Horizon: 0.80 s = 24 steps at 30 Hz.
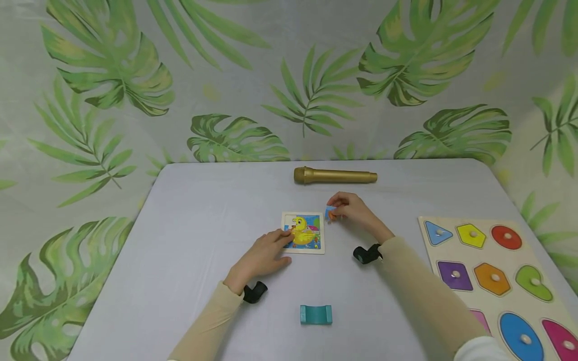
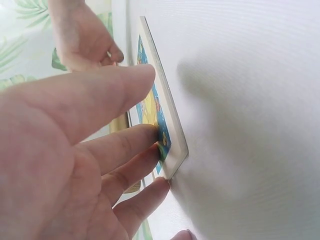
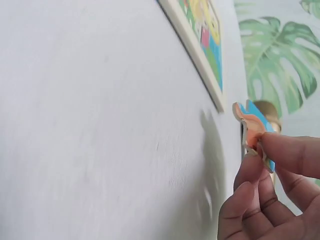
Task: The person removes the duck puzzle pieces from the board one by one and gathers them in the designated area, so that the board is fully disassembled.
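A small square duck puzzle [image 1: 310,245] in a pale wooden frame lies flat on the table. Bare wood shows in its upper left corner. My left hand [image 1: 264,254] rests its fingertips on the puzzle's left side, fingers fairly straight; in the left wrist view they touch the picture and the frame's edge. Just off the puzzle's upper right corner, my right hand [image 1: 354,211] pinches a blue and orange puzzle piece [image 3: 256,125] between thumb and fingers, raised above the table. The fingers hide part of that piece.
Behind the puzzle lies a gold microphone [image 1: 336,176]. A teal curved block [image 1: 316,315] sits near the front. To the right is a large shape board [image 1: 469,253] with coloured knobbed pieces, partly covered by the right sleeve. A leaf-patterned cloth [image 1: 239,140] hangs beyond the table.
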Each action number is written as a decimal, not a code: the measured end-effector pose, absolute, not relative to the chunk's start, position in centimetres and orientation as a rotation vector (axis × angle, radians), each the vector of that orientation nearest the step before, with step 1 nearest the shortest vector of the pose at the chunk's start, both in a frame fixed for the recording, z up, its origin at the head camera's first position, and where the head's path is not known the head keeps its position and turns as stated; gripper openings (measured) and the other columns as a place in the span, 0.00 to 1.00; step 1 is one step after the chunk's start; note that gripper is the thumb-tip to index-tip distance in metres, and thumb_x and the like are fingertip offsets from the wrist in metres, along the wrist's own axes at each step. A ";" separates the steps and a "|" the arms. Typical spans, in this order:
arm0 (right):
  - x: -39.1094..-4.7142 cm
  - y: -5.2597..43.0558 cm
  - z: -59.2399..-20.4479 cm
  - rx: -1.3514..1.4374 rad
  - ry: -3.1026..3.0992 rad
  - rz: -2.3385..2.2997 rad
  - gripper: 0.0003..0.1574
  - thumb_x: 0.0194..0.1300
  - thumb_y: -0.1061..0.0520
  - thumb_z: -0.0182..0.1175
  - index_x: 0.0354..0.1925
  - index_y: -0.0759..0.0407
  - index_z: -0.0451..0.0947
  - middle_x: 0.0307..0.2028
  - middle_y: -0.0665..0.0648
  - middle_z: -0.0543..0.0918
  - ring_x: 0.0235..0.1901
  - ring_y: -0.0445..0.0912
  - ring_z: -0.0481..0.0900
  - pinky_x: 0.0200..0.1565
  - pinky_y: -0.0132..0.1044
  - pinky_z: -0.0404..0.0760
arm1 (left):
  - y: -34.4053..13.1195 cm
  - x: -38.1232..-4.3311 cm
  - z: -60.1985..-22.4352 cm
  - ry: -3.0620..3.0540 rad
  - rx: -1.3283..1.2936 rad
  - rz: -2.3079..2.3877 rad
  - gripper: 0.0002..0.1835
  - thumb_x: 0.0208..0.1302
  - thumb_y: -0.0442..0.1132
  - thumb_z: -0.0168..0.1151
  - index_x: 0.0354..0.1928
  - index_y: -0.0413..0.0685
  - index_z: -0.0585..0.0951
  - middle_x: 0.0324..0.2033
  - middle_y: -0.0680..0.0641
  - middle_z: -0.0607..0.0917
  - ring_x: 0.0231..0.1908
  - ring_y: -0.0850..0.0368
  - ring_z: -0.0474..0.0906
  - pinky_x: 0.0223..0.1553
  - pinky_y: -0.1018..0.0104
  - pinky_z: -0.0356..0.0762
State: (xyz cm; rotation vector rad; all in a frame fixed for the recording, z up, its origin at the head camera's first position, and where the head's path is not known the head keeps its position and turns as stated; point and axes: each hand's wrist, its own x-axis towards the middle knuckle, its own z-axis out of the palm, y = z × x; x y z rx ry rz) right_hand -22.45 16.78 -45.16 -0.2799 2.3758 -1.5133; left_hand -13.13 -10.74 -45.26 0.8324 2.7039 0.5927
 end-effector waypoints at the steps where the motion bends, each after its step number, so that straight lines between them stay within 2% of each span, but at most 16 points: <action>1: -22.4 17.3 -45.1 -0.272 2.388 -1.503 0.17 0.59 0.69 0.57 0.48 0.74 0.74 0.37 0.66 0.78 0.33 0.55 0.72 0.31 0.39 0.74 | -10.7 -13.1 -45.3 2.705 0.835 0.592 0.30 0.66 0.44 0.61 0.67 0.41 0.68 0.66 0.41 0.67 0.67 0.41 0.59 0.64 0.43 0.56; 8: -22.3 19.2 -45.5 -0.227 2.445 -1.416 0.14 0.55 0.70 0.57 0.43 0.71 0.78 0.32 0.59 0.78 0.30 0.47 0.71 0.32 0.36 0.74 | -10.8 -13.1 -45.3 2.708 0.854 0.601 0.30 0.66 0.44 0.61 0.67 0.40 0.68 0.65 0.40 0.67 0.66 0.41 0.59 0.64 0.43 0.56; 16: -22.4 19.1 -45.8 -0.296 2.542 -1.319 0.13 0.54 0.70 0.60 0.41 0.71 0.79 0.31 0.59 0.79 0.28 0.46 0.72 0.31 0.35 0.73 | -10.7 -13.1 -45.2 2.704 0.853 0.620 0.30 0.66 0.43 0.61 0.67 0.39 0.68 0.65 0.40 0.68 0.66 0.42 0.59 0.64 0.43 0.56; 24: -22.5 18.5 -46.2 -0.391 2.707 -1.142 0.10 0.55 0.69 0.61 0.38 0.66 0.80 0.30 0.57 0.78 0.32 0.50 0.74 0.37 0.40 0.70 | -10.5 -13.0 -45.1 2.738 0.865 0.645 0.28 0.67 0.42 0.61 0.65 0.38 0.70 0.63 0.41 0.69 0.63 0.44 0.64 0.60 0.43 0.61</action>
